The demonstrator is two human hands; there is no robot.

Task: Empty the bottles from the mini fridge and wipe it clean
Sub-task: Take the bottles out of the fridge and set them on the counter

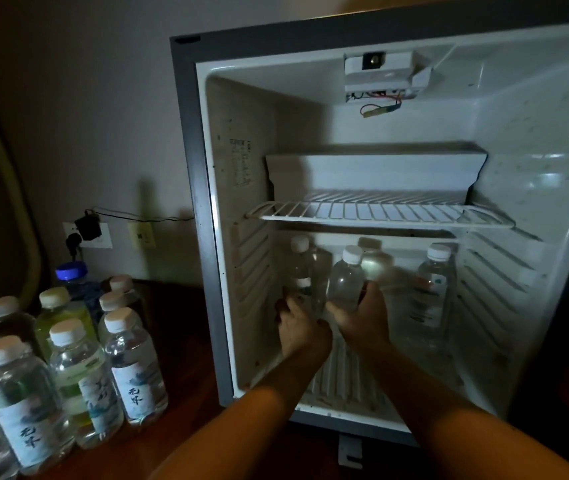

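The mini fridge [207, 237] stands open with a white, speckled interior. On its lower floor stand clear water bottles with white caps. My left hand [302, 327] is wrapped around the base of a bottle [302, 268] at the left. My right hand [362, 317] grips another bottle [345, 282] in the middle. A third bottle [432, 289] with a printed label stands at the right, untouched. Behind the middle one a further bottle [375, 258] shows blurred. The wire shelf [380, 213] above holds nothing.
Several bottles [79, 372] stand grouped on the dark wooden surface [179, 441] left of the fridge, one with a blue cap [71, 271]. Wall sockets with a black plug [87, 228] and cable sit behind them. Loose wires hang from the fridge's light housing [385, 74].
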